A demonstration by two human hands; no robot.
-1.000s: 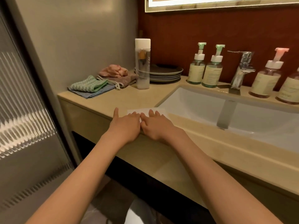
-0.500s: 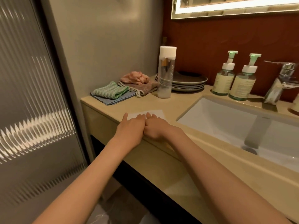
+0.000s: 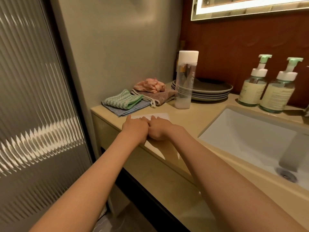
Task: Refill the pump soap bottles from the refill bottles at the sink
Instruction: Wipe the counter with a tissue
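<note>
left hand (image 3: 135, 130) and right hand (image 3: 159, 131) are laid touching on a white sheet (image 3: 161, 116) at the worktop (image 3: 197, 118) edge.
two pump soap bottles (image 3: 252, 91) (image 3: 276, 96) are set behind the sink (image 3: 250, 131), well apart from the fingers (image 3: 144, 120); one tall clear bottle (image 3: 184, 84) is stood nearer. the left fingers are laid flat; the right cannot be told.

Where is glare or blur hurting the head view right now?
Head view: streaked glare across the ribbed glass panel; the lit mirror at top right is blown out; the label on the left pump bottle is too soft to read; wide-angle bows the door edge.
</note>
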